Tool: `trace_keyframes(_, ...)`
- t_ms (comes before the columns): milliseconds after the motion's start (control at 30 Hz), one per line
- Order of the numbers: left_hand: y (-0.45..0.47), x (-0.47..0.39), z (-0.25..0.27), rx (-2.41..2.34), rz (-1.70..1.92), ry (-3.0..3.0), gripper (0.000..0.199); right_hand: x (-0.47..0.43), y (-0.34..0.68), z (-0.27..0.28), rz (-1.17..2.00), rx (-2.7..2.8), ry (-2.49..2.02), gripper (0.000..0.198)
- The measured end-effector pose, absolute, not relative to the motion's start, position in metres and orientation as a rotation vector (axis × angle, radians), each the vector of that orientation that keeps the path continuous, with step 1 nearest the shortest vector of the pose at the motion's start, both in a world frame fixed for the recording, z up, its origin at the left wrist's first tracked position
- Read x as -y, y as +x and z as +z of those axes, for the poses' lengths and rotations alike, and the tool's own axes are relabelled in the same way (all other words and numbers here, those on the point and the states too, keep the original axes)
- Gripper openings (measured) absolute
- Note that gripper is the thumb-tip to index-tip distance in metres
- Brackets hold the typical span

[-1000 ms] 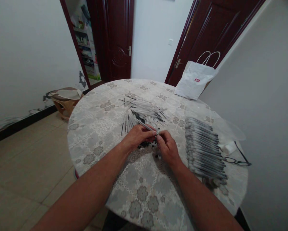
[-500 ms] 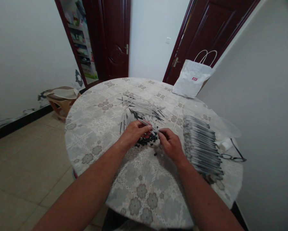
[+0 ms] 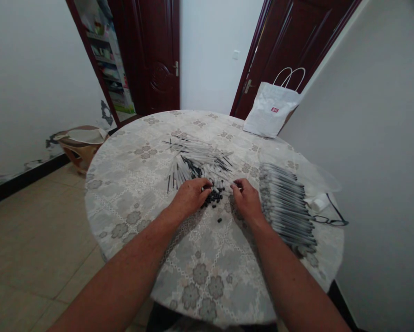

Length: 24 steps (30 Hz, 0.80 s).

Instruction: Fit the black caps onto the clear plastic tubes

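My left hand (image 3: 192, 193) is closed, thumb and forefinger together over the left side of a small pile of black caps (image 3: 214, 197). What its fingertips hold, if anything, is too small to make out. To the right of the caps, my right hand (image 3: 245, 197) pinches the near end of a thin translucent pen barrel (image 3: 225, 177), which points away to the upper left. Just beyond both hands lies a loose heap of whitish barrels and dark pen refills (image 3: 201, 154). A single black cap (image 3: 219, 220) lies apart, nearer me.
A tight row of pens (image 3: 288, 205) lies on the right of the round, cloth-covered table (image 3: 123, 184). Beside it are eyeglasses (image 3: 329, 220), a small white object (image 3: 319, 202) and clear plastic film (image 3: 317, 177). A white paper bag (image 3: 272, 110) stands at the back right.
My hands have moved apart, the left one down to the caps. The barrel that was between both hands is now at the right hand only. The view has shifted slightly.
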<state>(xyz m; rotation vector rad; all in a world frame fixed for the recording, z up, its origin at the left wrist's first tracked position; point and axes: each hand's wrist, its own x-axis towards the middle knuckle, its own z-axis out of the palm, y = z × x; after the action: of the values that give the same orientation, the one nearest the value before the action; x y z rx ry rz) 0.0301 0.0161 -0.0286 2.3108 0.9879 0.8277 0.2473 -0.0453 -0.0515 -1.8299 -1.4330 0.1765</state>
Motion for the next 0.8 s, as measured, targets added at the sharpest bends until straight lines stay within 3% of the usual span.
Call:
trace_keyframes(467, 0.030, -0.017, -0.032, -0.915, 0.849, 2.276, 0.017, 0.048, 0.244, -0.054, 0.175, 1.705, -1.805, 0.007)
trace_keyframes(567, 0.031, -0.015, -0.030, -0.925, 0.840, 2.260, 0.021, 0.048, 0.243, -0.050, 0.364, 1.460, -1.725, 0.013)
trace_keyframes(800, 0.033, -0.011, -0.029, -0.632, 0.981, 2.407, 0.026, 0.052, 0.211, -0.043, 1.164, 0.761, -1.291, 0.039)
